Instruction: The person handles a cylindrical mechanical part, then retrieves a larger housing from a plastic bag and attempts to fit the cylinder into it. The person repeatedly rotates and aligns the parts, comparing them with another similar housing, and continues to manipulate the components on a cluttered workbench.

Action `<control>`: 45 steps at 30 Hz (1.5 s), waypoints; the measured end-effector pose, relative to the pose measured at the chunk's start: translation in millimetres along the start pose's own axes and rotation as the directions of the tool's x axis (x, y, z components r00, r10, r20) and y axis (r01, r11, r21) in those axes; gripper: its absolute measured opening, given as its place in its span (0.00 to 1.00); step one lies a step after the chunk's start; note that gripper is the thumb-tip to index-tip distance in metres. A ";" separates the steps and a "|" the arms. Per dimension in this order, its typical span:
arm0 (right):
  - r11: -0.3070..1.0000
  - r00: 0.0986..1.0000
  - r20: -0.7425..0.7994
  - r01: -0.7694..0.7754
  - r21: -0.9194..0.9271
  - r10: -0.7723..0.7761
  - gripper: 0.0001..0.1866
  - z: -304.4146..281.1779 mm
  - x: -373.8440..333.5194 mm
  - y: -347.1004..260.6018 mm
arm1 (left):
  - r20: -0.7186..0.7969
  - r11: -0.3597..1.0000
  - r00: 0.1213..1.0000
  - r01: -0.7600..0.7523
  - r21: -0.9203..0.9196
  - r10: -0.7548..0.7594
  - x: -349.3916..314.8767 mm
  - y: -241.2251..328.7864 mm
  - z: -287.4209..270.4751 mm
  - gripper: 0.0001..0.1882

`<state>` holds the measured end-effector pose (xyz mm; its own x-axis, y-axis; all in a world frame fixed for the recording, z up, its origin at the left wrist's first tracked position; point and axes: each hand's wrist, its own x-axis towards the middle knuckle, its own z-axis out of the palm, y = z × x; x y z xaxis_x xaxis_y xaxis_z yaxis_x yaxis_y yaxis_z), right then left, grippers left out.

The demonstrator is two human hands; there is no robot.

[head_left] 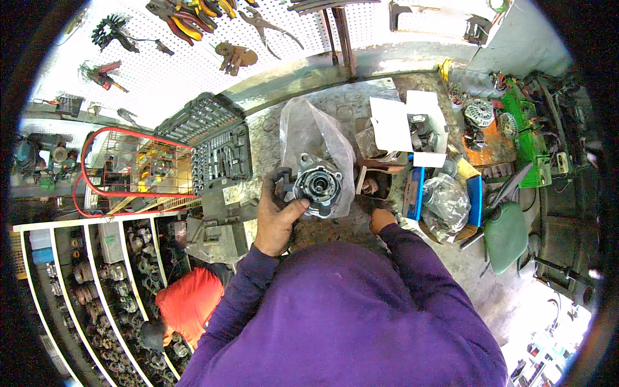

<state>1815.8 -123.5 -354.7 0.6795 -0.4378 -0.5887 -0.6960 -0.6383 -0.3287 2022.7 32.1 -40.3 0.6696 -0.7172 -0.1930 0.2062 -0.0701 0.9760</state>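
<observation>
My left hand (276,222) grips a starter motor (318,187) by its left side, thumb along the lower rim. Its round metal nose, with bolt ears and a shaft in the centre, faces up. A clear plastic bag (309,126) lies behind and around the part; whether they touch is unclear. To the right, my right hand (382,220) is closed low over the bench beside a small open brown box (374,184) with a metal part inside. What its fingers hold, if anything, is hidden.
An open socket set (225,148) and a vise (216,238) stand left. Right are a white box (431,119), a blue box (475,200) with bagged parts, and a green chair (505,237). A person in red (190,297) bends by the parts shelves (97,290).
</observation>
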 end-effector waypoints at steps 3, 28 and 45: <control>0.872 0.959 -0.075 0.280 0.402 -0.273 0.16 -68.0 -38.6 -10.4 | 0.012 0.999 1.000 -0.023 0.045 0.022 0.9 -1.1 -4.3 0.40; 0.248 0.786 -0.402 0.554 0.795 -0.469 0.40 -234.3 -149.8 -156.8 | 0.019 0.996 0.996 -0.090 -0.008 0.090 -1.2 -5.2 -26.7 0.28; -0.052 0.789 -0.503 0.520 0.852 -0.354 0.30 -228.7 -160.1 -154.1 | 0.398 0.591 0.889 0.449 -0.670 -0.226 -1.7 -28.1 -33.1 0.31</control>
<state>1867.4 -99.8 -40.9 0.8987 -0.4380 0.0236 0.1924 0.3453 -0.9186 2039.3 58.2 -70.7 0.2653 -0.8978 -0.3516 0.9007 0.1007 0.4225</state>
